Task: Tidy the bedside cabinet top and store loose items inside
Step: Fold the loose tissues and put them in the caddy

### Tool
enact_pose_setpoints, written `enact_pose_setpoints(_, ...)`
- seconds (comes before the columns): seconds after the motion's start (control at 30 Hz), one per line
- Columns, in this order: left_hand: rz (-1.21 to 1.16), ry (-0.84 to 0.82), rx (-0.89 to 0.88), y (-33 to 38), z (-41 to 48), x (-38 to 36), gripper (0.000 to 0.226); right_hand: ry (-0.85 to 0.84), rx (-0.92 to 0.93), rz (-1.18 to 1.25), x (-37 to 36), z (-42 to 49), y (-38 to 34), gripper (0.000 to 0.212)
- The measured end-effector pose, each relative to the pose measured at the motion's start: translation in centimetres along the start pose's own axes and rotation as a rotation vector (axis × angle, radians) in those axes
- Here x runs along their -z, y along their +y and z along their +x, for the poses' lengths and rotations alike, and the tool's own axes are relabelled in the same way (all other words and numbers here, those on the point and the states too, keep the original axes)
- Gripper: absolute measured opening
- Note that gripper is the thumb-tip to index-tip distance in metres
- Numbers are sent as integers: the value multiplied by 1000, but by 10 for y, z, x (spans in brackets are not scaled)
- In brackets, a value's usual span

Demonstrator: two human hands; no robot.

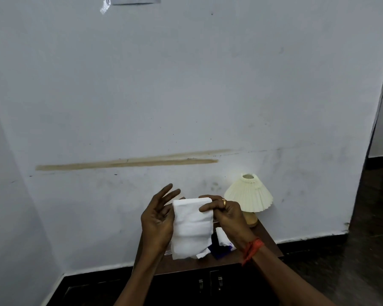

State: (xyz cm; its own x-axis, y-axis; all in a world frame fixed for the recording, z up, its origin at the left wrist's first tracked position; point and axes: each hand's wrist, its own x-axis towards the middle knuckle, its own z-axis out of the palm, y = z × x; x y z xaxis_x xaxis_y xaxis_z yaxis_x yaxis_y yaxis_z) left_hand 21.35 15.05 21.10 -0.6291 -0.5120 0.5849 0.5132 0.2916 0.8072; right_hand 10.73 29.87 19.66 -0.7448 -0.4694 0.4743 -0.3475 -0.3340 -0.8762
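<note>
A folded white tissue [191, 228] hangs upright in front of me, above the brown cabinet top [265, 244]. My right hand [227, 214] pinches its upper right corner between thumb and fingers. My left hand [158, 215] is spread open beside the tissue's left edge, fingers apart, palm toward it. Behind the tissue, white papers [222, 236] and a dark blue item [218, 251] lie on the cabinet top, partly hidden. Two dark cabinet doors with metal handles [210, 283] are shut below.
A small lamp with a cream pleated shade [249, 195] stands at the back right of the cabinet top, against the white wall. A clear glass-like item [168, 251] shows just left of the tissue's bottom. Dark floor and a doorway lie to the right.
</note>
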Motion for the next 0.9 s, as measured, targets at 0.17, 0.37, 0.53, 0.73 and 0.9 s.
enact_pose_setpoints(0.17,-194,14,368,-6,-5,-1,23,2,18,12,-2,1,0,49)
enact_pose_setpoints(0.37,-541,85,751,-13,-12,-13,73,18,61,-12,-4,-1,1,35)
enact_pose_setpoints(0.53,-455,9,669,-19,-24,-16,29,26,56,17,-8,-1,7,40)
enact_pose_setpoints(0.73,-199,53,621,-32,-27,-19,39,80,-62,162,-18,-2,18,30)
enact_pose_setpoints(0.9,-164,124,608,-35,-25,-17,39,127,-306,398,-25,-6,35,27)
